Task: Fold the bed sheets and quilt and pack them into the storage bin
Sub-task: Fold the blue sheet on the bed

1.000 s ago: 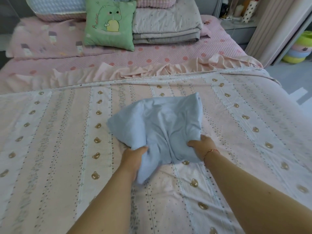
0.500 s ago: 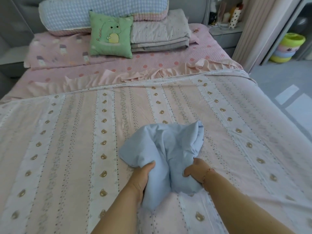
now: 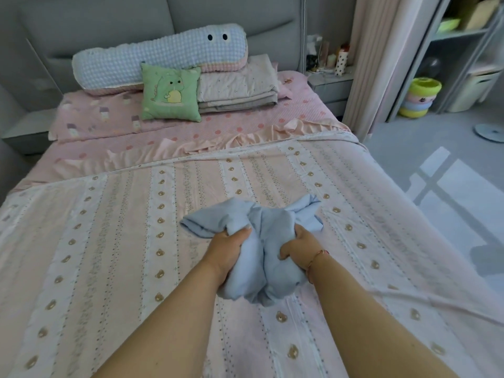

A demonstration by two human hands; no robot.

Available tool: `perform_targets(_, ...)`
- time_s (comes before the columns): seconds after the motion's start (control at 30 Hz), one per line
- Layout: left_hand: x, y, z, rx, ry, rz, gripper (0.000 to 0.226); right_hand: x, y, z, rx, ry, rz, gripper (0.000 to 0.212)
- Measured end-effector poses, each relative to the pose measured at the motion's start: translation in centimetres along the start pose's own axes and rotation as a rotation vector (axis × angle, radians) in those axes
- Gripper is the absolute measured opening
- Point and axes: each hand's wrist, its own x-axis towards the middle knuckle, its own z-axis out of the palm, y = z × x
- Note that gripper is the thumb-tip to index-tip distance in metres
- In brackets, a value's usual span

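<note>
Sheet (image 3: 256, 227): blue, bunched on the bed (image 3: 109, 241), long axis left to right, spilling away from both grips.
Left hand (image 3: 227, 251): clutching it.
Right hand (image 3: 298, 248): clutching it alongside.

Bunched pale blue cloth (image 3: 261, 241), gripped on its left by the left hand (image 3: 229, 249) and on its right by the right hand (image 3: 298, 248), fingers curled into the folds, thin bracelet (image 3: 316, 259) at the right wrist. Beneath, spread flat over the bed, a pink-and-white striped quilt (image 3: 114, 241) dotted with small bears. Farther up, a ruffled pink sheet (image 3: 218, 137), a green dinosaur cushion (image 3: 170, 95), a long blue plush bolster (image 3: 161, 57) with two black eyes, and a folded grey stack (image 3: 237, 88) just beside the cushion. At right, a nightstand (image 3: 328, 87), a curtain (image 3: 381, 64), stacked coloured rings (image 3: 417, 98) on the floor.
</note>
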Motion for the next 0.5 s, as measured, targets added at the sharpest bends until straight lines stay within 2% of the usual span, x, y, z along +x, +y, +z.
perform_targets(0.17, -2.7, 2.3, 1.5, 0.041, -0.07, 0.099, 0.027, -3.9, -0.6, -2.2, 0.138, 0.118, -0.024, 0.038)
perform_targets(0.3, -5.4, 3.4, 2.8, 0.085, -0.177, 0.163, 0.029, -8.1, -0.1, -3.4, 0.267, 0.281, -0.008, 0.046)
perform_targets(0.5, -11.3, 3.6, 5.8, 0.183, -0.455, 0.247, 0.029, -16.5, 3.5, -4.6, 0.481, 0.555, 0.056, 0.037)
